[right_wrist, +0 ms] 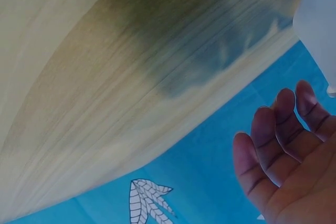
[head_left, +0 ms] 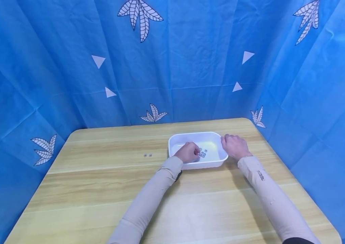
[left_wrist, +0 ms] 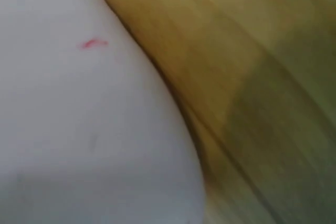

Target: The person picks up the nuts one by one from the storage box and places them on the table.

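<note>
A white rectangular tray [head_left: 176,138] stands on the table in the head view. Several small shiny grey round pieces [head_left: 204,154] lie inside it; they are too small to name exactly. My left hand [head_left: 187,152] reaches over the near left wall, its curled thumb and fingertips pinching at one piece among the others. At the tray's right end my right hand [head_left: 235,146] holds the rim. The right wrist view shows its fingers [right_wrist: 262,124] loosely curved beside the tray's white wall [right_wrist: 320,19], the thumb out of sight. Only pale sleeve [left_wrist: 94,114] and table fill the left wrist view.
Two more small shiny pieces [head_left: 147,155] lie side by side on the wooden table [head_left: 105,176], left of the tray. Blue curtain [head_left: 196,61] with leaf and triangle prints hangs behind the table and along both sides.
</note>
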{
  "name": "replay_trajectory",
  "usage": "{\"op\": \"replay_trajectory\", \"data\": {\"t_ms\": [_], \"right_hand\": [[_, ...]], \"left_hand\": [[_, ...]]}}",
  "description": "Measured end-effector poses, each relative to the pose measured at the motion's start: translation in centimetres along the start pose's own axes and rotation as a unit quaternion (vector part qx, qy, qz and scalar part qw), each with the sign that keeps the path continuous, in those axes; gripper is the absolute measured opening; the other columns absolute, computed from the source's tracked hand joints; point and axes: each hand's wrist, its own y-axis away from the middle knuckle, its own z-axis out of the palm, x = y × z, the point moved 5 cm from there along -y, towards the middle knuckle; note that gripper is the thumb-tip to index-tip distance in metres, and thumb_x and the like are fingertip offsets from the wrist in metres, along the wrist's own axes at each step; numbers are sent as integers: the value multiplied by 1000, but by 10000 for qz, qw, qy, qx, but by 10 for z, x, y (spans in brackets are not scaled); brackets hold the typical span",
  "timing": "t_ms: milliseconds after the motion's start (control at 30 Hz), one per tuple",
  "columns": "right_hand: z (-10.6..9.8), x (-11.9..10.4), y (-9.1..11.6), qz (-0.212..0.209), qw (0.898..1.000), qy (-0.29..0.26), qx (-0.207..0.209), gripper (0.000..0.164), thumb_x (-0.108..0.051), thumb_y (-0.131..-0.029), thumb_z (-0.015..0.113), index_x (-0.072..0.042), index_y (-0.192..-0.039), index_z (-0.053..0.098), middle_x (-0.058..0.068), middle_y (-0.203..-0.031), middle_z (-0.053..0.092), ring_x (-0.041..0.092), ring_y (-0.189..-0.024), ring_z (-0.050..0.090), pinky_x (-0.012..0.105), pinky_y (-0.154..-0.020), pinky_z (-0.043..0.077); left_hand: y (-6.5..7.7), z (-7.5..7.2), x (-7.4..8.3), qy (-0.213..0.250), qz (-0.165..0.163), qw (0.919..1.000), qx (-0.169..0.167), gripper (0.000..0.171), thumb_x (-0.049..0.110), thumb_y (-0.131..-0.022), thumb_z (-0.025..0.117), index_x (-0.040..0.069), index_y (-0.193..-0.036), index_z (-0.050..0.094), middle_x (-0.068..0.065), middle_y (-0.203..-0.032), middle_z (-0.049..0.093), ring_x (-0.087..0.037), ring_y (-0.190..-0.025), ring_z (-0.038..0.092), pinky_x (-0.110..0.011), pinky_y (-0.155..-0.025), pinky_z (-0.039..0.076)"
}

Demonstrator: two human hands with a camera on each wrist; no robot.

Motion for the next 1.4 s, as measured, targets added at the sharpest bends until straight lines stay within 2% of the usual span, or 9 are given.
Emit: {"op": "replay_trajectory", "data": {"t_ms": [200,367,500,600,733,867,1067,1200,1400], "right_hand": [[1,-1,-2,-33,10000,-4,66,49,-34,-110,31,0,-106,65,23,-98,70,45,-93,68,60,-81,57],[1,0,-2,-60,10000,27,68,48,-33,-110,30,1,-106,64,23,-97,70,44,-92,68,60,-81,57],[2,0,-2,-65,10000,-2,68,48,-33,-110,31,1,-105,64,23,-96,69,44,-92,68,61,-82,57],[2,1,-3,-58,9999,-8,106,47,-33,-110,31,0,-103,64,23,-96,69,45,-92,68,61,-81,57],[2,1,-3,-56,9999,-8,117,48,-33,-110,30,0,-103,64,23,-96,70,45,-91,68,61,-81,57],[3,1,-2,-45,9999,-8,93,50,-34,-110,29,0,-103,64,24,-97,70,45,-92,68,61,-82,57],[3,1,-2,-43,10000,-27,76,48,-33,-111,30,0,-104,65,24,-98,70,45,-93,68,62,-82,57],[2,1,-1,-11,10000,-21,39,49,-33,-111,29,1,-107,65,24,-101,71,45,-95,68,62,-84,57],[4,1,-1,10,10000,-15,-21,51,-34,-111,28,1,-110,65,24,-103,71,46,-97,68,62,-85,56]], "left_hand": [[-4,2,1,-70,-1,10000,45,18,10,-89,77,8,-107,81,-3,-101,77,-13,-90,63,-25,-88,54],[-6,4,4,-285,59,9995,88,8,12,-89,78,9,-95,81,1,-84,69,-13,-83,56,-22,-76,46],[-6,4,7,-372,66,9993,79,3,12,-89,78,10,-91,79,2,-80,67,-13,-82,54,-21,-73,44],[-6,4,7,-364,66,9993,72,3,11,-89,77,9,-92,79,1,-84,70,-13,-83,58,-22,-75,48],[-5,5,6,-311,1,9995,37,5,11,-89,78,9,-93,79,-2,-92,74,-15,-90,60,-25,-83,52],[-5,6,5,-361,-74,9993,-40,4,12,-90,77,8,-90,77,-3,-93,73,-16,-90,61,-27,-86,53],[-7,8,6,-827,-92,9964,-151,17,20,-89,77,11,-78,67,0,-82,64,-13,-78,57,-24,-70,47],[-8,9,7,-1157,15,9932,-125,17,21,-87,78,10,-81,67,0,-77,60,-12,-68,54,-23,-61,44],[-7,7,10,-1416,197,9897,34,16,20,-85,78,8,-84,68,0,-72,57,-10,-60,50,-22,-55,43]]}}
